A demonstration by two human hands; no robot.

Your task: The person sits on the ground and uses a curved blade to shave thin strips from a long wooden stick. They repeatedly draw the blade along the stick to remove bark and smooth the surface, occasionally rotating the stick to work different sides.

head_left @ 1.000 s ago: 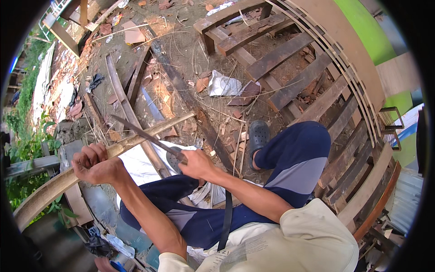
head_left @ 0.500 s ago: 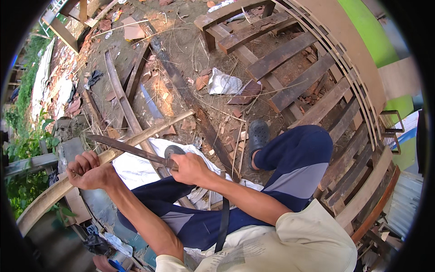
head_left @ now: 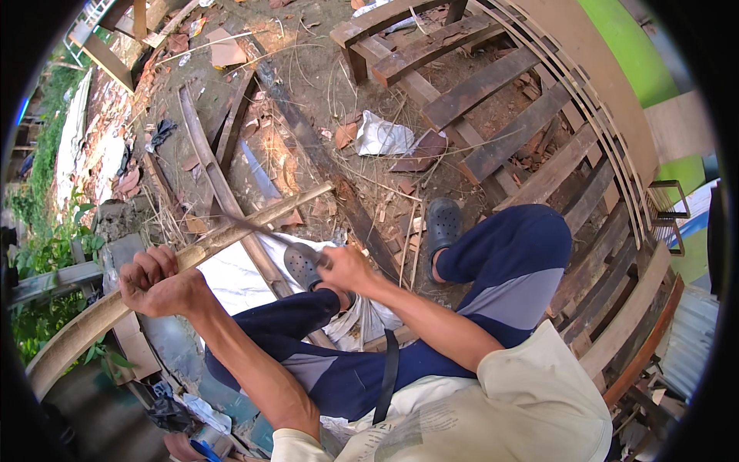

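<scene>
My left hand (head_left: 158,283) is closed around a long split bamboo pole (head_left: 299,202), which slants from the lower left up toward the middle. In my right hand (head_left: 346,268) is the handle of a machete. Its dark blade (head_left: 271,234), slightly blurred, reaches leftward to the bamboo beyond my left hand. Whether the edge is touching the bamboo, I cannot tell. Beneath both lies a white sheet (head_left: 229,273) on the ground, beside my dark clog (head_left: 302,264).
Another split bamboo length (head_left: 202,150) rests on the ground ahead. A dark wooden beam (head_left: 308,142) runs across the dirt. To the right stands a slatted wooden frame (head_left: 512,158). Green plants (head_left: 48,312) and a concrete block (head_left: 123,219) are on the left.
The machete and my right hand have moved to the right, drawing the blade away from my left hand along the bamboo. My left hand keeps its hold and has barely shifted.
</scene>
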